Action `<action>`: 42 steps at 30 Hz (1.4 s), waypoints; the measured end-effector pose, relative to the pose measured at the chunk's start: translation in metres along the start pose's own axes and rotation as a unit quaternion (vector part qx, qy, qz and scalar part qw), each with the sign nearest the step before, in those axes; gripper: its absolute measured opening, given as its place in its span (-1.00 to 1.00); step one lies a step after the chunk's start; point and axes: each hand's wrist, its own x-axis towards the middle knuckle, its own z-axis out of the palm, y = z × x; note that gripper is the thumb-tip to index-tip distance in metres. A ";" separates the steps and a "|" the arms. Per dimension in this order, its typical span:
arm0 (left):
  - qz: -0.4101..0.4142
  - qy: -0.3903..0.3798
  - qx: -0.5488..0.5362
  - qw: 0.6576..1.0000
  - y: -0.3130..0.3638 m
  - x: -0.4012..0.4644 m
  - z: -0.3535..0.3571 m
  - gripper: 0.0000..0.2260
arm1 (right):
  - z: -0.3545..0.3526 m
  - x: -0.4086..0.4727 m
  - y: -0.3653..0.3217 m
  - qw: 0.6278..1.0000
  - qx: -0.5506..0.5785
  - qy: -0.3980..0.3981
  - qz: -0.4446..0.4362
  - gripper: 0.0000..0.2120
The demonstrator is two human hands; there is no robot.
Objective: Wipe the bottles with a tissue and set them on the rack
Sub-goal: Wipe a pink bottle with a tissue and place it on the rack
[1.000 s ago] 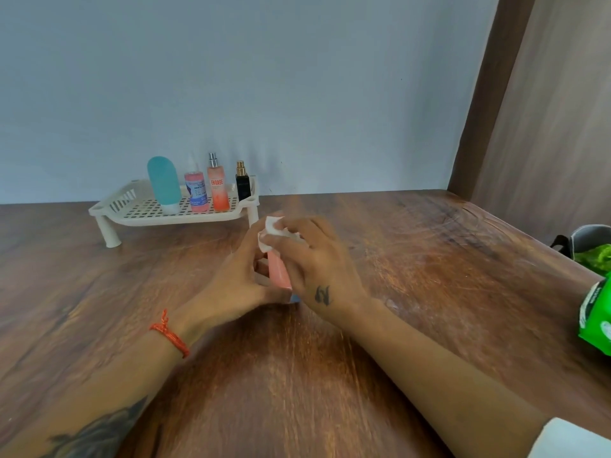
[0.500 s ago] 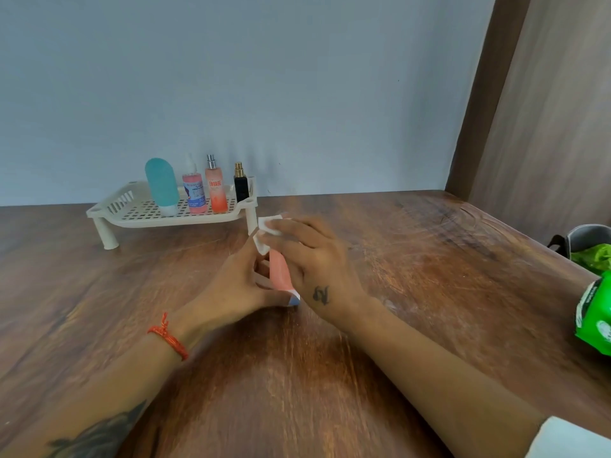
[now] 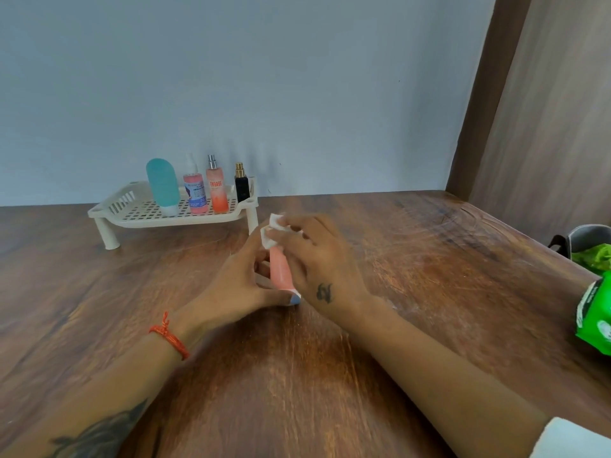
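Observation:
My left hand (image 3: 236, 285) grips a small pink bottle (image 3: 281, 271) over the middle of the wooden table, its blue-grey end toward me. My right hand (image 3: 317, 259) pinches a white tissue (image 3: 272, 228) and holds it against the bottle's far end. At the back left stands a white slotted rack (image 3: 132, 213) on short legs. On it stand a teal bottle (image 3: 163, 186), a pink spray bottle with a blue label (image 3: 195, 193), an orange-pink spray bottle (image 3: 216, 188) and a small black bottle with a gold cap (image 3: 241, 183).
A green tissue pack (image 3: 593, 315) lies at the table's right edge. Behind it sits a grey pot with a black handle (image 3: 582, 238) holding something green. A pale wall backs the table, and a wooden panel rises at the right.
My right hand with the tissue has shifted slightly along the pink bottle's far end. The view has tilted a little; the rack and its bottles have not moved.

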 end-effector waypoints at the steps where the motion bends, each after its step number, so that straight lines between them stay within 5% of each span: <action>1: 0.003 0.000 0.001 1.000 0.000 0.000 0.000 -0.13 | 0.001 0.000 0.001 1.000 -0.015 -0.010 -0.022 -0.64; 3: 0.000 -0.001 0.000 1.000 -0.001 0.000 -0.001 -0.11 | 0.001 0.001 0.004 1.000 -0.012 -0.002 -0.006 -0.70; 9: -0.007 -0.019 -0.001 1.000 0.001 0.003 -0.002 -0.12 | 0.001 0.001 0.015 0.968 0.099 0.060 0.224 -0.80; 17: 0.002 0.004 -0.014 1.000 -0.003 0.002 0.000 -0.14 | -0.002 -0.002 -0.004 0.997 -0.028 -0.054 -0.053 -0.66; 26: -0.012 -0.008 -0.026 1.000 -0.004 0.006 -0.001 -0.10 | 0.003 -0.004 0.014 0.958 0.089 -0.011 0.272 -0.79; 31: -0.005 -0.004 -0.042 0.999 -0.007 0.006 -0.001 -0.09 | -0.005 -0.006 -0.001 0.997 0.022 -0.047 0.048 -0.78; 35: 0.007 0.019 0.018 1.000 -0.004 0.009 -0.001 -0.14 | -0.004 -0.007 -0.005 0.990 -0.013 -0.109 -0.092 -0.77; 42: -0.012 0.000 -0.069 0.998 -0.009 0.006 -0.001 -0.09 | -0.001 -0.011 0.001 0.993 0.037 -0.051 0.100 -0.86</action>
